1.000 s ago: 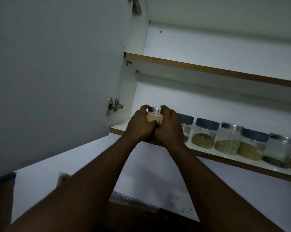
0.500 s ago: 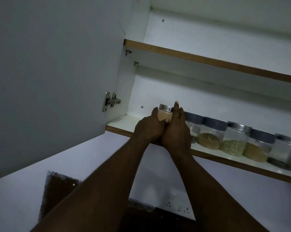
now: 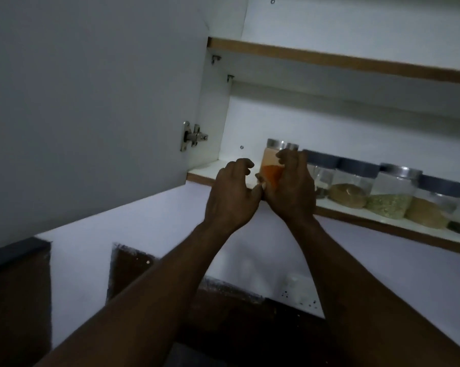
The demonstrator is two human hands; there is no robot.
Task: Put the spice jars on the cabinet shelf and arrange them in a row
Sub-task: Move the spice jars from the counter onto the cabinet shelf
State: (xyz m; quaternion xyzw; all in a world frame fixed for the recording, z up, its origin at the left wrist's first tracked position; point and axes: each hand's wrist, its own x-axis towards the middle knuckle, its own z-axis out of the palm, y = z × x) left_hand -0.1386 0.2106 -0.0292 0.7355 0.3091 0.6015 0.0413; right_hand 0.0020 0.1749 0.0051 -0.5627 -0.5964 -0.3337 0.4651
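A clear spice jar with orange powder and a silver lid [image 3: 270, 165] stands at the left end of the lower cabinet shelf [image 3: 382, 221]. My right hand [image 3: 290, 189] is curled against its front and right side, thumb low on the glass. My left hand [image 3: 231, 194] is off the jar, just left of it, fingers loosely curled and holding nothing. To the right runs a row of several jars: one half hidden behind my right hand [image 3: 321, 173], a brown-spice jar [image 3: 352, 186], a green-seed jar [image 3: 393, 194] and a tan-powder jar [image 3: 433, 205].
The open cabinet door [image 3: 91, 102] hangs at the left on its hinge [image 3: 191, 135]. An upper shelf [image 3: 329, 59] runs above. Bare shelf lies left of the orange jar. A wall socket [image 3: 300, 292] sits on the white wall below, over a dark counter.
The orange jar has moved back onto the shelf beside the row. My left hand has let go and pulled slightly left. The view has shifted closer.
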